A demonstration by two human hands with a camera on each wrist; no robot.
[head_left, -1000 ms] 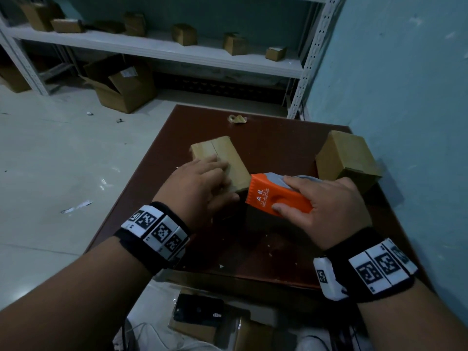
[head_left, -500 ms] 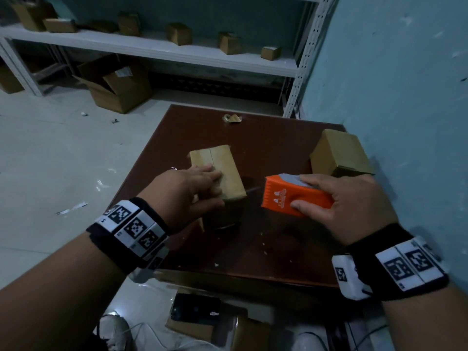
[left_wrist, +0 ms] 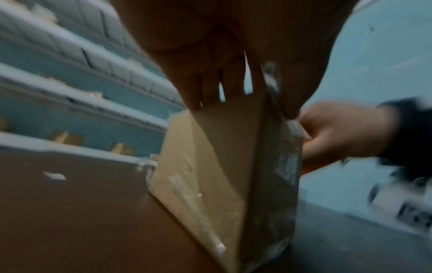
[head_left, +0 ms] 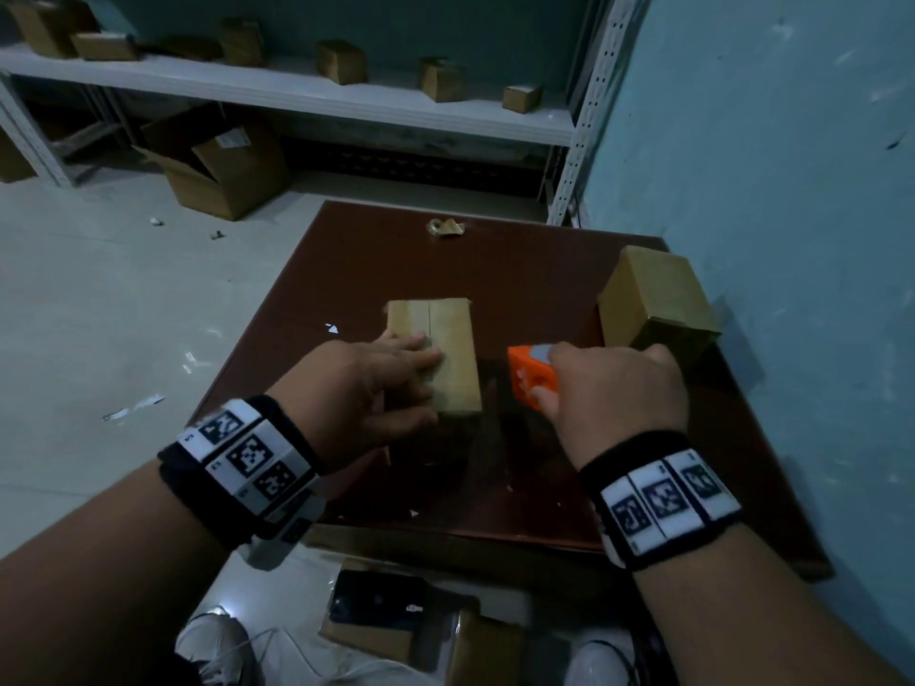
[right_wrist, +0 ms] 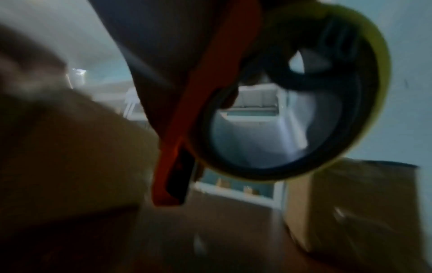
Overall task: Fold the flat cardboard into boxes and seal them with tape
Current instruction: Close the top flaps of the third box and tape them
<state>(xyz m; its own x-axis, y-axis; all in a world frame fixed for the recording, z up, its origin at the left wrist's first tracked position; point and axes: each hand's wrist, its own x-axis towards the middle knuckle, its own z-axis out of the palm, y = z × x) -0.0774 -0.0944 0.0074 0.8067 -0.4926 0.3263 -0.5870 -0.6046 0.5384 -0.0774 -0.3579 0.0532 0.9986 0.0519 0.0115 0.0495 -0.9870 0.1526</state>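
head view: the left hand [head_left: 369, 383] lies on a small cardboard box [head_left: 448, 356] standing near the middle of the dark brown counter [head_left: 356, 269], fingers flat across its top and thumb down the near side. just to its right, apart from it, the right hand [head_left: 619, 388] has its grip wrapped around an orange tape dispenser [head_left: 532, 378]; white print on the orange face is too small to read. a second, sealed cardboard box [head_left: 653, 302] stands at the counter's right edge by the blue wall. a crumpled tape scrap [head_left: 445, 228] lies at the far edge. both wrists wear bands with black-and-white square markers. a dark phone [head_left: 379, 604] lies on the floor below.

left wrist view: blurred, but it shows glossy clear tape [left_wrist: 286, 162] running down the box's [left_wrist: 210, 157] side, and the fingers [left_wrist: 211, 88] straight over the top edge.

right wrist view: blurred; here the dispenser [right_wrist: 187, 129] carries a yellowish tape roll [right_wrist: 327, 103], hidden in the head view, with fingers hooked through its core.
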